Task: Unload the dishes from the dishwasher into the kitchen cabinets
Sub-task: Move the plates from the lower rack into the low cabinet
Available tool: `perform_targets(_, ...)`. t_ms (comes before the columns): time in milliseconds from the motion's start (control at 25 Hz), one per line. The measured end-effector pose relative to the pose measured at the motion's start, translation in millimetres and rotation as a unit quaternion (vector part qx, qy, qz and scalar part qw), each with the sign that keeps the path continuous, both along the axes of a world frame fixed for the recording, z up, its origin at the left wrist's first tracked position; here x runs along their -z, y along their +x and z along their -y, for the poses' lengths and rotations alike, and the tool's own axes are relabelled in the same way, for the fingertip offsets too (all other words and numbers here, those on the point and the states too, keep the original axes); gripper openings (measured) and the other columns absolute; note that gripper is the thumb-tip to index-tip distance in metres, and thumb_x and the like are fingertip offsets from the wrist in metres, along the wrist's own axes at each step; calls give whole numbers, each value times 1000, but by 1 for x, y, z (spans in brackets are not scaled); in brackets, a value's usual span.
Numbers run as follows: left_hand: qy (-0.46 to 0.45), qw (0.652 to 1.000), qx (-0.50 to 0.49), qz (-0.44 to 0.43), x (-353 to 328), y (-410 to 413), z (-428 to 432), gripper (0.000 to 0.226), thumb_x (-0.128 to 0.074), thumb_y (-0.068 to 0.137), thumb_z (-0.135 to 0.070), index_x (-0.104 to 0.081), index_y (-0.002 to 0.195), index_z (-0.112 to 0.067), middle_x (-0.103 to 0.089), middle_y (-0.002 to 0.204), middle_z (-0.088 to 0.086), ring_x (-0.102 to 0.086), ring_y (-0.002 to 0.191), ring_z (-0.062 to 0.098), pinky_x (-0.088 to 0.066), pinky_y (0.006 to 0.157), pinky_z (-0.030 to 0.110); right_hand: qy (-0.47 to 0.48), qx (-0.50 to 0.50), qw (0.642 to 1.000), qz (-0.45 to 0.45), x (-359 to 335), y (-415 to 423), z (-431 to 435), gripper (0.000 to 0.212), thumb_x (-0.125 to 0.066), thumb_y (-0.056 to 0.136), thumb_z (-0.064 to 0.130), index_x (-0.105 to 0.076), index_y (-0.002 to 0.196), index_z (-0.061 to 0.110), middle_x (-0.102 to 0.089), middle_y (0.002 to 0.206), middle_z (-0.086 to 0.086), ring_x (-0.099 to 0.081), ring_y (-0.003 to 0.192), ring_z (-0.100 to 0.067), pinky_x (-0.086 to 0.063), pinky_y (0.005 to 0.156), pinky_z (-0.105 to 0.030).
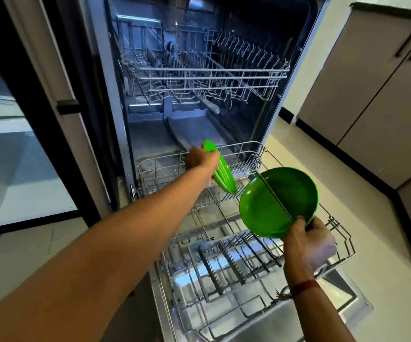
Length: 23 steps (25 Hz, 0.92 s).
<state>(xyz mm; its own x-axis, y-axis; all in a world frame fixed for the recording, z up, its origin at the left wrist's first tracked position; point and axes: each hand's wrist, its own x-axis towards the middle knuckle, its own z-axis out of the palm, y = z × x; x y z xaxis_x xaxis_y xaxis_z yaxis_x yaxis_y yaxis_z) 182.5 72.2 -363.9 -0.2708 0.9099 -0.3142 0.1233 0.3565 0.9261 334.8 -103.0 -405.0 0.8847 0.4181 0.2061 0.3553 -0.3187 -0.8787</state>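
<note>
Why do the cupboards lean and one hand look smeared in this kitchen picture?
Head view: the wide-angle lens bends straight lines, so the cabinets and dishwasher lean; the right hand gripping the face-on plates is blurred, the left hand gripping the edge-on plates is sharp; bluish light fills the tub; glare shines off the steel door beneath the lower rack.

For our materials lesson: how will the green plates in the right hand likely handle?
Probably stiff: the green plates keep shape though the right hand pinches only their lower rim. Likely light: one hand holds two. Glossy, so perhaps slippery.
</note>
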Motion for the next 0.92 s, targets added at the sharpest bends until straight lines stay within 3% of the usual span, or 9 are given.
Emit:
perform_targets(120,-8,997,11,81,10,-10,24,30,-52,84,-16,-62,110,-5,-67,104,16,-69,80,33,-58,49,45,27,-3,999,-41,0,-2,14,20,-56,87,18,-68,78,4,-59,63,-6,-46,54,-18,-44,50,-26)
perform_targets(240,10,998,10,56,27,-28,48,29,-46,90,-18,-60,113,-7,-65,107,14,-68,85,32,-60,56,44,59,-24,992,-108,1,-6,29,18,-59,87,18,-61,71,12,-55,60,-2,-49,57,-19,-50,52,-31)
perform_targets(320,17,1000,13,16,42,-44,64,32,-42,90,-23,-56,116,-14,-62,112,13,-65,92,34,-60,64,48,95,-58,980,-167,3,-11,40,5,-60,90,14,-65,91,11,-60,70,2,-58,63,-15,-58,61,-37)
perform_targets(400,34,999,5,-27,53,-58,80,30,-36,93,-29,-52,118,-23,-60,114,10,-61,95,32,-58,74,50,136,-99,956,-240,6,-19,51,34,-59,91,6,-57,124,16,-63,89,7,-65,80,-14,-59,67,-43)
perform_targets(440,46,998,-5,-37,55,-64,88,29,-33,98,-30,-52,119,-23,-59,111,9,-59,94,29,-56,77,46,149,-109,947,-264,9,-24,55,42,-59,92,4,-53,131,18,-64,97,4,-66,86,-18,-59,69,-47)
perform_targets(560,89,995,-30,-44,58,-77,110,30,-30,104,-28,-56,113,-15,-59,100,11,-51,82,21,-38,66,29,159,-117,935,-295,15,-36,73,42,-57,92,3,-55,130,22,-67,106,-9,-68,88,-27,-59,65,-49)
perform_targets(680,116,992,-41,-17,53,-85,136,25,-35,101,-20,-51,82,-18,-53,76,4,-44,71,18,-31,59,29,171,-121,922,-325,19,-51,96,41,-55,94,3,-53,133,16,-68,101,-11,-68,85,-27,-59,53,-35)
perform_targets(760,114,992,-41,23,52,-90,156,28,-35,101,-18,-46,76,-21,-47,73,-4,-42,70,15,-31,60,27,173,-131,920,-326,20,-60,110,39,-54,95,3,-54,132,15,-70,98,-8,-68,85,-27,-58,53,-33)
perform_targets(920,107,990,-47,83,58,-105,188,23,-36,103,-23,-55,89,-23,-56,88,-1,-47,78,13,-37,71,27,162,-139,938,-274,23,-81,134,39,-58,94,10,-54,133,17,-69,112,-9,-68,99,-26,-58,78,-48)
